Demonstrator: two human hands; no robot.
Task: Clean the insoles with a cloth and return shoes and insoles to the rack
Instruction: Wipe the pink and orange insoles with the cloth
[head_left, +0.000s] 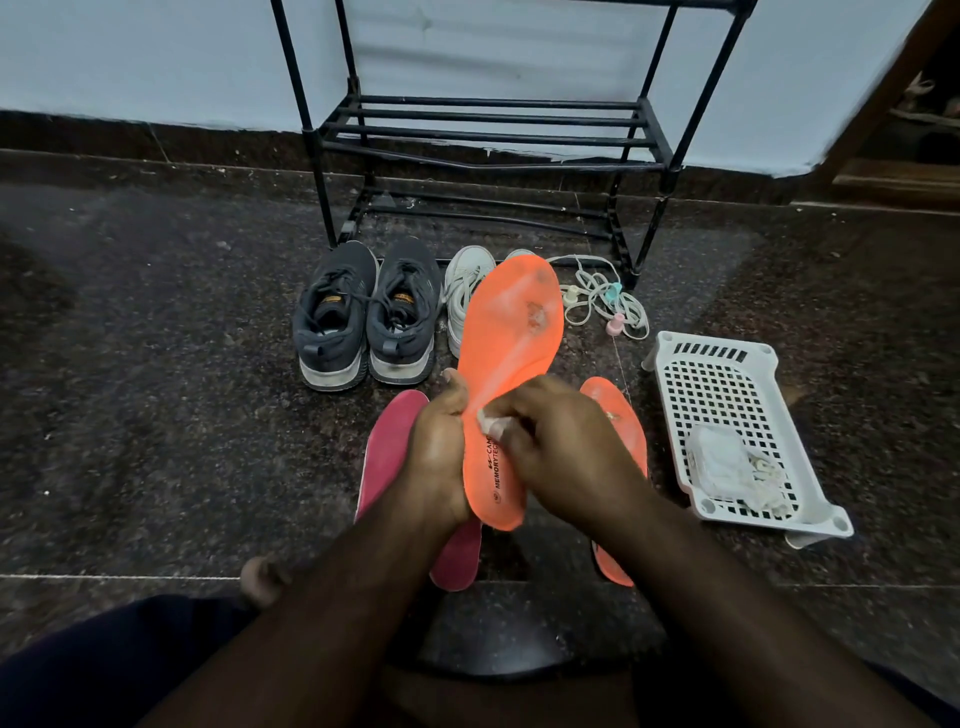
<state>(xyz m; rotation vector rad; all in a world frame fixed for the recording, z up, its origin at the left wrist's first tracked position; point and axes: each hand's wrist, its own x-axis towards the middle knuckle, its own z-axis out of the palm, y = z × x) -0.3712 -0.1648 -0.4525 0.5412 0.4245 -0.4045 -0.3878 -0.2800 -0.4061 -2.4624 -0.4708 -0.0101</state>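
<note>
Between your two hands, held up over the dark speckled stone floor (156, 364), is the long orange foam insole (511, 353), its toe pointing away from you and its printed heel end nearest you. Your left hand (441, 452) grips the insole's left edge, thumb curled over the front face and the fingers hidden behind it. Your right hand (563, 447) has its fingers curled tight, pinching a small white cloth (488, 422) and pressing it against the insole's middle; only a scrap of the cloth shows past your fingertips.

You have four insoles in view. One is in your hands, a second orange insole (621, 415) lies on the floor under your right wrist, and two pink-red insoles (389, 447) lie overlapping under your left forearm.

Beyond them stand two pairs of shoes in a row, heels toward you: two dark grey lace-up trainers (363, 317) side by side, and two white trainers (465, 296), the right one almost wholly hidden behind the raised insole. Just behind the shoes stands one black metal tube shoe rack (493, 135) against the pale wall.

To your right, one white perforated plastic basket (727, 384) sits on the floor with a crumpled white bundle (727, 467) in it. Between basket and rack lies one tangle of pale cord (602, 301) with pastel pieces on it.
</note>
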